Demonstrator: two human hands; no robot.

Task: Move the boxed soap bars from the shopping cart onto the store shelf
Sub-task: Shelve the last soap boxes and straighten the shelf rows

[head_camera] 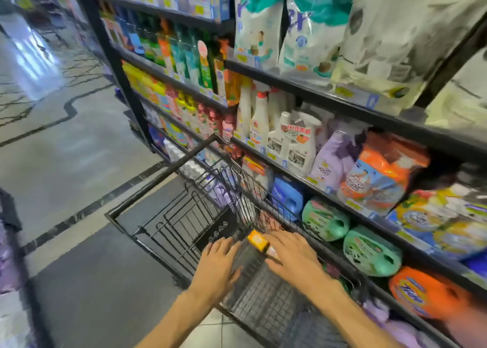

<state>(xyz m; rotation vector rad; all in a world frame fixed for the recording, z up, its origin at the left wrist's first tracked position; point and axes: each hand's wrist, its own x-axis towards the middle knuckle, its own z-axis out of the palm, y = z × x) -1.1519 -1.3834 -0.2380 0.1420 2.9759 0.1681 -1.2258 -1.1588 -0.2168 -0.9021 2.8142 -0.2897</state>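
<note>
A black wire shopping cart (163, 187) stands close against the store shelf (369, 116) on my right. Inside it lies a yellow-orange boxed soap bar (258, 240), with a pinkish box (272, 253) partly hidden beside it. My right hand (290, 253) reaches into the cart with spread fingers, over the boxes and touching the pinkish one. My left hand (220, 260) hovers palm down, fingers straight, just left of the yellow box. Neither hand grips anything. The picture is blurred by motion.
The shelves hold spray bottles (297, 142), refill pouches (379, 174), green detergent jugs (371, 253) and an orange jug (427, 292). Large bags (313, 26) fill the upper shelf. A tiled aisle floor (66, 163) runs to the left of the cart.
</note>
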